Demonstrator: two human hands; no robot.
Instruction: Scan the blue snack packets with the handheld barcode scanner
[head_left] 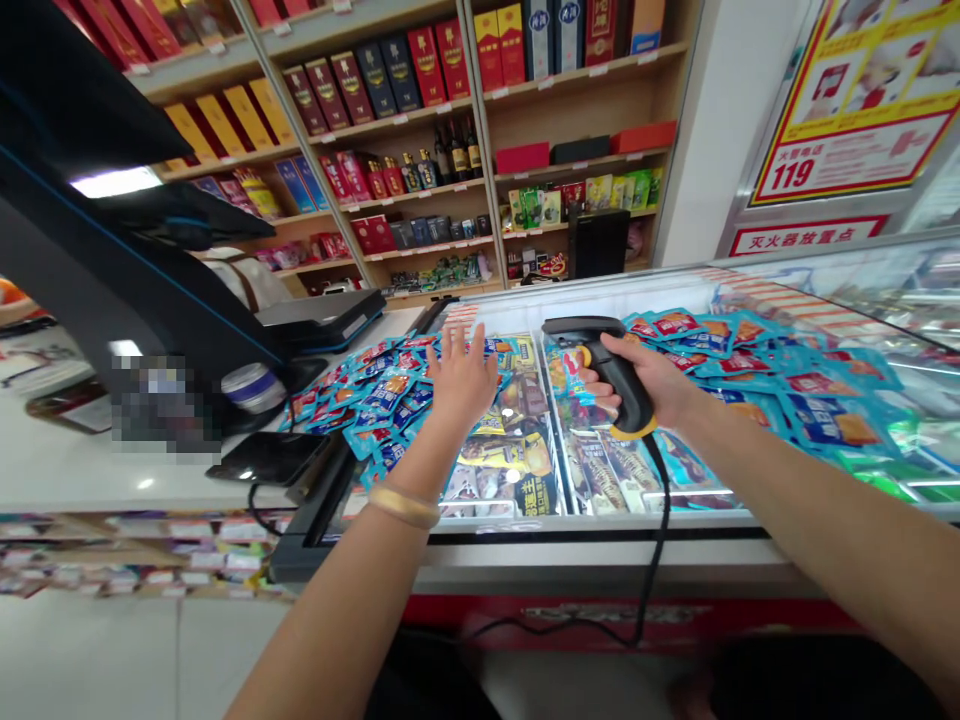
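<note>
A black and yellow barcode scanner [628, 395] is in my right hand [664, 385], its head pointing left and its cable hanging down in front of the freezer. Near those fingertips shows a blue and red snack packet [576, 372]; I cannot tell whether they touch it. My left hand [461, 375], a gold bangle on its wrist, reaches over the glass with its fingers spread. Beside it lies a heap of small blue snack packets [386, 395]. Another heap of such packets [757, 350] lies to the right, beyond my right hand.
Ice creams show through the lid of the chest freezer [525, 523]. At left, a counter [45, 470] bears a dark checkout machine [142, 270], a phone-like black device [270, 457] and a round white container [253, 386]. Shelves of boxes and bottles [454, 150] stand behind.
</note>
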